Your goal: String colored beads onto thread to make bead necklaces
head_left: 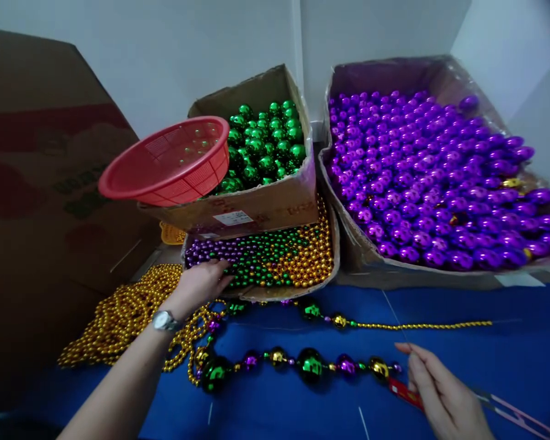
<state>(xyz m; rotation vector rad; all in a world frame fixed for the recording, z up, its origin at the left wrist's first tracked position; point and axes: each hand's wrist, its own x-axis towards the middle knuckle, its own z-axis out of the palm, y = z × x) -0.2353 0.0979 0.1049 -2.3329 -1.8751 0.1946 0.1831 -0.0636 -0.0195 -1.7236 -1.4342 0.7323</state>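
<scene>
A shallow cardboard tray (pixel 297 292) packed with strands of small glossy round beads, in purple, green and gold bands, sits on the blue cloth tabletop (pixel 302 412). The left hand (pixel 201 284), with a silver metal wristwatch (pixel 165 319) on its wrist, reaches into the tray's near left corner. Its fingers lie spread on the purple and green beads; I cannot tell whether they have closed on a strand. Near the tray, on its near side, lies a necklace of large mirrored balls (pixel 309 365), faceted green ones alternating with smaller gold and purple ones. The right hand (pixel 444 394) is at the necklace's far end from the tray, curled around a slim red tool (pixel 403 393) with the forefinger stretched out. A thin string of tiny gold beads (pixel 421 326) runs straight between the tray and that hand. Left of the tray spreads a loose heap of gold bead strands (pixel 119 315). Resting on the tray's back edge is a worn cardboard box of shiny green balls (pixel 266 146), with a red perforated plastic basket (pixel 169 162) tilted on its left rim. Right of the tray stands a large plastic-lined carton of shiny purple balls (pixel 435 177).
</scene>
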